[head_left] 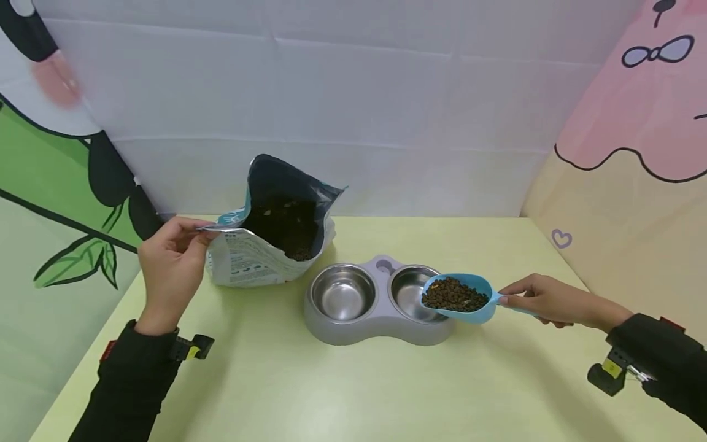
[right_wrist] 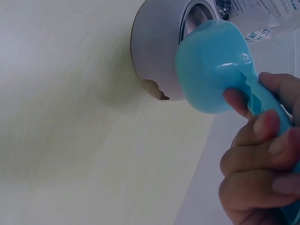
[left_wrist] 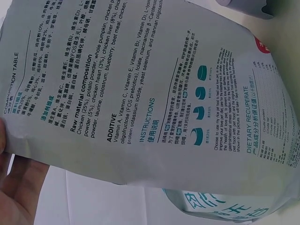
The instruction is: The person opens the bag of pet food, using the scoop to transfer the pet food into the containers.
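My right hand [head_left: 547, 301] grips the handle of a light blue scoop [head_left: 475, 315], which is heaped with brown kibble [head_left: 454, 295]. The scoop hangs over the right side of a grey double pet bowl [head_left: 381, 329], partly covering its right steel bowl [head_left: 407, 293]. No food shows in the left steel bowl [head_left: 343, 293]. With thumb and fingers, my left hand [head_left: 175, 261] pinches the rim of a pet food bag [head_left: 248, 258]. The bag's mouth gapes, with dark kibble inside. Printed text covers the bag's side [left_wrist: 140, 93] in the left wrist view.
A pale yellow table [head_left: 309, 393] bears the bag and the double bowl. Behind it hangs a white cloth [head_left: 353, 110], and cartoon-printed cloths flank it on the left and right [head_left: 624, 202].
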Available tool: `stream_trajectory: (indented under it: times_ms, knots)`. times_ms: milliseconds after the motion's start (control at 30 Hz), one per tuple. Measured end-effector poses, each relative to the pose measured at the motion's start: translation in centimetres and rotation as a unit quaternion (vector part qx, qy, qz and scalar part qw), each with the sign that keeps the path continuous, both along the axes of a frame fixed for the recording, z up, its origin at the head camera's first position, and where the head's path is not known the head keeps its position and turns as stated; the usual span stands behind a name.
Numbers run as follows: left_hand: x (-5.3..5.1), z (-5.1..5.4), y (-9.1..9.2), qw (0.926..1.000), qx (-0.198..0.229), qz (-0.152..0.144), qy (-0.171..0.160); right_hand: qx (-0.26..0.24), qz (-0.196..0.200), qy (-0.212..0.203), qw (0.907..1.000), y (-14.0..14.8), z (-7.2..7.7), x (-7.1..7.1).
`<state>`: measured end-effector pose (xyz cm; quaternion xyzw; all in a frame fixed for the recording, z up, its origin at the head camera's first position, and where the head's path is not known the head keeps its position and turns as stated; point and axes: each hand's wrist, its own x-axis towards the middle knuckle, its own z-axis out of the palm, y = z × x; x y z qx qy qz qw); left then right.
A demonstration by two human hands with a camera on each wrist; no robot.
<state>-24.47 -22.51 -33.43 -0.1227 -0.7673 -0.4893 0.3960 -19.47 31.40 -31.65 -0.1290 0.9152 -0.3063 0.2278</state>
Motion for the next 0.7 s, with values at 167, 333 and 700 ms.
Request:
stream_trajectory:
  times_ms: [167, 333, 700]
  knots:
    - [0.0, 0.0, 0.0, 1.0, -0.005, 0.004, -0.001, 0.026, 0.007, 0.015, 0.9995, -0.1, 0.1, -0.4]
    - [-0.1, 0.0, -0.1, 0.9999, -0.006, 0.001, 0.014, 0.049, 0.006, 0.012, 0.9987, -0.4, 0.6, -0.7]
    - [0.2, 0.1, 0.0, 1.0, -0.004, 0.003, 0.002, 0.066, 0.002, -0.005, 0.9978, -0.8, 1.5, -1.1]
